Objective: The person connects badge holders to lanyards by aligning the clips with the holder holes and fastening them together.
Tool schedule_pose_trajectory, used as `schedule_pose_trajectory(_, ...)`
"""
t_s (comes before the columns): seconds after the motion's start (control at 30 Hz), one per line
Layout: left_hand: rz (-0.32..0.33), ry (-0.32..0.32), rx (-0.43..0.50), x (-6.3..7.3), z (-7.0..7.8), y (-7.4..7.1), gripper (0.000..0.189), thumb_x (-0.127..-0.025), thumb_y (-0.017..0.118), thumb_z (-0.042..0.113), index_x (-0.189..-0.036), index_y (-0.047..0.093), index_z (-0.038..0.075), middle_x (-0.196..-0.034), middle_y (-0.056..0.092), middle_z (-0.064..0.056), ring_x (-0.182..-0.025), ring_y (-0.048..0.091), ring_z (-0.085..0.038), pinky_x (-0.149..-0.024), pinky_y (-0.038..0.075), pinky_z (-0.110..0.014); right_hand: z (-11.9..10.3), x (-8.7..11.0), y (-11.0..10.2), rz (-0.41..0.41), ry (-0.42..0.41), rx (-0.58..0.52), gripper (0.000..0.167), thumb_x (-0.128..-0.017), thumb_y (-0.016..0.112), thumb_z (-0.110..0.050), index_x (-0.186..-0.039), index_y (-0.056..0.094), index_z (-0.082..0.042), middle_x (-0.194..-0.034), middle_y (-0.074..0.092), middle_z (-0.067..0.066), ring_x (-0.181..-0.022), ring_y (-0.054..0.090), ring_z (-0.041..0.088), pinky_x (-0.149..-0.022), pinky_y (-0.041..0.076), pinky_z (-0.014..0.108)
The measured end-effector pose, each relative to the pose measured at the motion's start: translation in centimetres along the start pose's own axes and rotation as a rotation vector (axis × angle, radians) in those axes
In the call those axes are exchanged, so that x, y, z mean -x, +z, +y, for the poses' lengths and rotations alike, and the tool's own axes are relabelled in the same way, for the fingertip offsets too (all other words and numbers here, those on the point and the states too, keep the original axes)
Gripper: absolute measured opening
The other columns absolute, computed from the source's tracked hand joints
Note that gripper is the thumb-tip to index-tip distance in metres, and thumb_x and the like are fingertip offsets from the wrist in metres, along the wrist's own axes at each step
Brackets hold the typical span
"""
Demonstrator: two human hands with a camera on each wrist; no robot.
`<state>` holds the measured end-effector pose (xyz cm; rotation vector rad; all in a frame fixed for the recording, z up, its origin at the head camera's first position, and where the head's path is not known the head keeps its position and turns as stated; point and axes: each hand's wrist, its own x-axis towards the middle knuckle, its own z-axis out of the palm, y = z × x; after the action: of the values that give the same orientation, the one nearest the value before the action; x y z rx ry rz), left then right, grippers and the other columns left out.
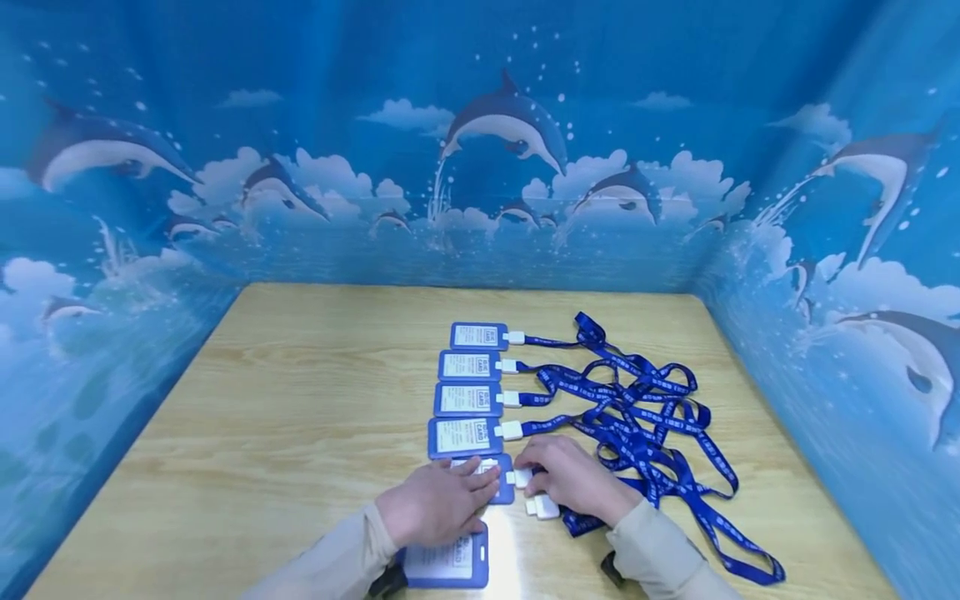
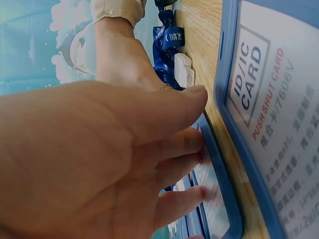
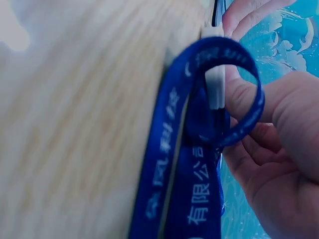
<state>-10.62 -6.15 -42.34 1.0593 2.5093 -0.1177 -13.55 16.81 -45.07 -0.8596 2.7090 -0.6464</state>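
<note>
My left hand [image 1: 441, 505] lies flat over a blue ID card holder [image 1: 505, 490], its fairly straight fingers pressing on the clear front. At that holder's right end my right hand [image 1: 576, 477] pinches a white plastic clip [image 1: 521, 478] between thumb and fingers. A blue printed lanyard [image 3: 167, 144] loops from the clip in the right wrist view. Just below the right fingers lies a second white clip [image 1: 543, 507] on its own lanyard. Nearest the front edge, partly under the left wrist, is a loose card holder [image 1: 480, 567] with no clip in its slot.
Several card holders with clips, such as the top one [image 1: 478, 336], lie in a column farther back. Their blue lanyards [image 1: 637, 433] spread in a tangle on the right of the wooden table [image 1: 300, 375]. A dolphin-print curtain [image 1: 360, 250] encloses the table's back and sides.
</note>
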Motion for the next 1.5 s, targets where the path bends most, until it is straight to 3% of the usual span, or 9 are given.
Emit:
schedule_pose_trajectory(0.23, -0.017, -0.005, 0.066, -0.3, -0.5, -0.2, 0.058, -0.102, 0.051, 0.051, -0.155, 0.04, 0.03, -0.163, 0.029, 0.016, -0.152, 0.029, -0.017, -0.12, 0.035, -0.056, 0.3, 0.2, -0.1, 0.007, -0.002, -0.027, 0.027, -0.086, 0.079, -0.018, -0.112, 0.075, -0.013, -0.105, 0.072, -0.005, -0.098, 0.067, 0.009, -0.089, 0.059, 0.032)
schedule_pose_trajectory(0.57, -0.032, -0.013, 0.088, -0.9, -0.9, -0.6, 0.06, -0.101, 0.052, 0.053, -0.155, 0.038, 0.032, -0.163, 0.028, 0.017, -0.153, 0.028, -0.017, -0.12, 0.034, -0.055, 0.6, 0.0, 0.0, 0.023, 0.0, -0.008, 0.029, -0.088, 0.078, -0.019, -0.115, 0.074, -0.012, -0.109, 0.072, -0.003, -0.101, 0.067, 0.012, -0.091, 0.059, 0.035)
schedule_pose_trajectory(0.73, -0.013, -0.017, 0.08, -1.2, -1.0, -0.7, 0.062, -0.1, 0.053, 0.054, -0.155, 0.039, 0.03, -0.164, 0.029, 0.015, -0.152, 0.03, -0.018, -0.12, 0.035, -0.055, 0.7, 0.3, -0.3, 0.034, 0.005, 0.011, 0.03, -0.09, 0.077, -0.024, -0.118, 0.073, -0.013, -0.111, 0.071, -0.004, -0.104, 0.066, 0.013, -0.094, 0.058, 0.036)
schedule_pose_trajectory(0.87, 0.011, -0.013, 0.071, -1.2, -1.0, -0.7, 0.062, -0.1, 0.052, 0.054, -0.155, 0.04, 0.028, -0.163, 0.032, 0.012, -0.152, 0.031, -0.019, -0.12, 0.035, -0.054, 0.4, 1.0, -1.0, 0.104, 0.006, 0.024, 0.034, -0.089, 0.078, -0.027, -0.12, 0.072, -0.014, -0.116, 0.07, -0.003, -0.111, 0.065, 0.017, -0.098, 0.056, 0.042)
schedule_pose_trajectory(0.97, 0.041, -0.013, 0.068, -1.0, -0.9, -0.7, 0.061, -0.1, 0.052, 0.053, -0.154, 0.041, 0.027, -0.163, 0.033, 0.011, -0.151, 0.032, -0.02, -0.12, 0.035, -0.053, 0.2, 1.7, -1.9, 0.158, 0.002, 0.018, 0.032, -0.088, 0.079, -0.027, -0.117, 0.073, -0.014, -0.114, 0.07, -0.005, -0.108, 0.066, 0.015, -0.094, 0.057, 0.039)
schedule_pose_trajectory(1.1, 0.088, -0.008, 0.073, -0.5, -0.8, -1.2, 0.059, -0.101, 0.053, 0.051, -0.153, 0.044, 0.025, -0.162, 0.037, 0.007, -0.15, 0.034, -0.022, -0.12, 0.035, -0.053, 0.0, 2.7, -2.7, 0.157, -0.019, 0.009, 0.026, -0.088, 0.079, -0.028, -0.11, 0.074, -0.017, -0.106, 0.069, -0.009, -0.099, 0.065, 0.008, -0.086, 0.059, 0.032)
schedule_pose_trajectory(1.3, 0.133, 0.078, -0.002, 1.2, -0.4, -1.6, 0.053, -0.101, 0.053, 0.05, -0.146, 0.053, 0.024, -0.148, 0.056, 0.004, -0.137, 0.052, -0.019, -0.112, 0.047, -0.046, 0.0, 3.7, -2.0, 0.05, -0.031, -0.034, 0.027, -0.086, 0.08, -0.032, -0.109, 0.075, -0.019, -0.101, 0.069, -0.012, -0.092, 0.063, 0.004, -0.081, 0.057, 0.026)
schedule_pose_trajectory(1.37, 0.121, 0.131, -0.023, 2.0, -0.2, -1.5, 0.049, -0.101, 0.054, 0.051, -0.141, 0.058, 0.024, -0.137, 0.064, 0.005, -0.125, 0.061, -0.015, -0.104, 0.053, -0.039, 0.1, 3.9, -1.6, 0.003, -0.016, -0.05, 0.029, -0.085, 0.08, -0.035, -0.109, 0.075, -0.02, -0.101, 0.068, -0.013, -0.091, 0.062, 0.002, -0.081, 0.056, 0.025)
schedule_pose_trajectory(1.5, 0.057, 0.221, 0.022, 3.3, 0.3, -1.2, 0.035, -0.1, 0.058, 0.049, -0.126, 0.067, 0.027, -0.111, 0.071, 0.014, -0.097, 0.066, -0.003, -0.084, 0.058, -0.025, 0.2, 4.1, -1.2, -0.051, -0.006, -0.053, 0.032, -0.083, 0.081, -0.041, -0.109, 0.076, -0.023, -0.104, 0.067, -0.016, -0.094, 0.062, 0.0, -0.084, 0.057, 0.027)
